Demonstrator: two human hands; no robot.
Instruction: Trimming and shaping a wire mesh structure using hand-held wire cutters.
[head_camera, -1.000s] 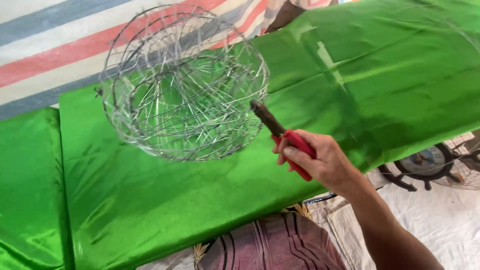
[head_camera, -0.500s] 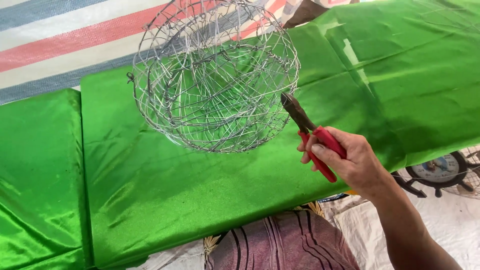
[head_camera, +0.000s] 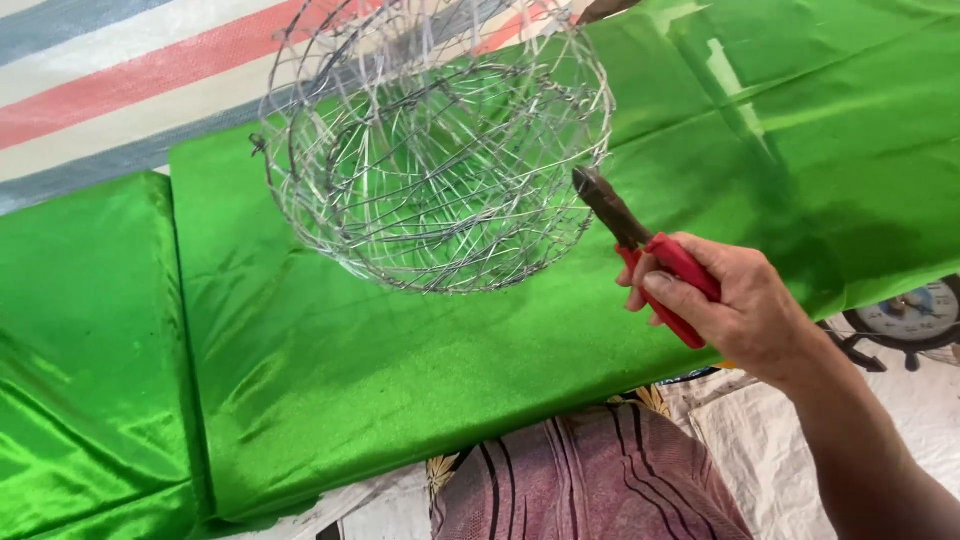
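Note:
My right hand (head_camera: 735, 305) grips the red handles of a pair of pliers (head_camera: 650, 250). Its dark, rusty jaws point up and left, close to the right rim of a round wire basket (head_camera: 435, 150). The basket is woven from thin silver wire and hangs tilted above shiny green cloth (head_camera: 380, 370). My left hand is out of sight; whatever holds the basket up lies beyond the top edge of the picture.
The green cloth covers flat cushions with a seam at the left (head_camera: 170, 330). A striped mat (head_camera: 110, 90) in red, blue and cream lies behind. My knee in maroon striped fabric (head_camera: 590, 480) is at the bottom. A dark ship's-wheel ornament (head_camera: 910, 325) sits at the right.
The view has shifted, so the basket and my right hand sit further right in the picture. The pliers' jaws stay close to the basket's right rim.

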